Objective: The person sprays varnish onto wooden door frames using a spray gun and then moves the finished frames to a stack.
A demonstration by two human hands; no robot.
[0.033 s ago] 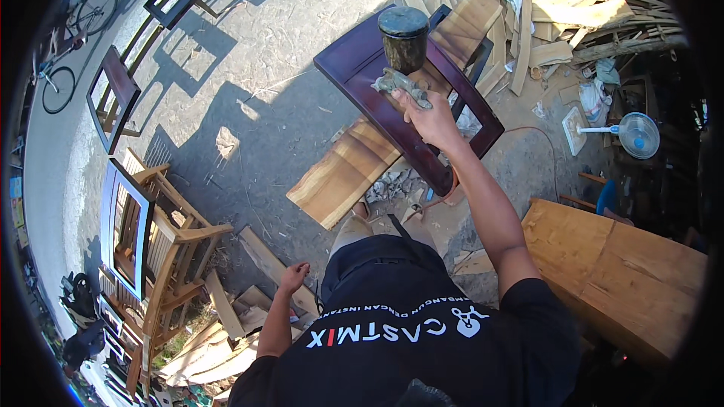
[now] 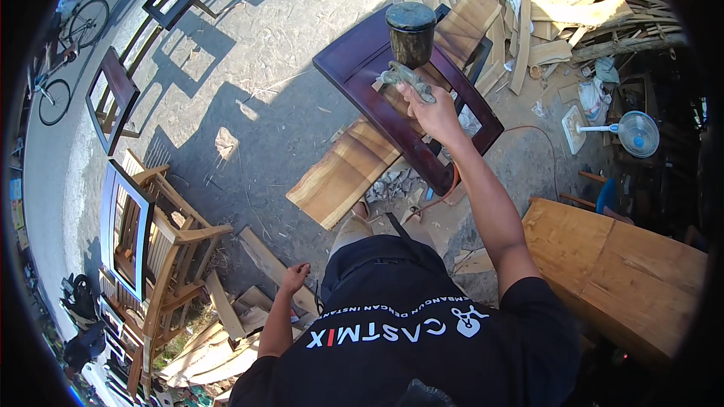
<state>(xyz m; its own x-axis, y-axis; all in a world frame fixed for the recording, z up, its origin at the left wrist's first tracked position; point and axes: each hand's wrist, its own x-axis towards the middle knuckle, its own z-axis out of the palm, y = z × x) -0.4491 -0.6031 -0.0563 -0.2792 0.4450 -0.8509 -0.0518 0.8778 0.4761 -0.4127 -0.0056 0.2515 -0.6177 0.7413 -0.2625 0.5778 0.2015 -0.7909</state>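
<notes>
My right hand (image 2: 434, 114) is closed around the handle of a metal spray gun (image 2: 403, 77) with a dark, stained paint cup (image 2: 412, 44) on top. The gun is held over a dark red-brown wooden frame (image 2: 343, 60) with open panels, its nozzle toward the left part. A wide wooden plank (image 2: 339, 173) lies beneath the frame. Near my hip, my left hand (image 2: 295, 277) hangs with its fingers curled and nothing visible in them.
Finished frames (image 2: 124, 230) lean on a slatted wooden bench (image 2: 177, 234) at left. A white fan (image 2: 637, 134) and a wooden cabinet (image 2: 618, 271) stand at right. Scrap wood (image 2: 581, 7) is piled at far right. A hose (image 2: 539, 130) crosses the ground. A bicycle (image 2: 56, 100) is at far left.
My right hand and the spray gun have shifted slightly right and away from me over the frame. The bicycle has moved a little to the left. My left hand stays in place.
</notes>
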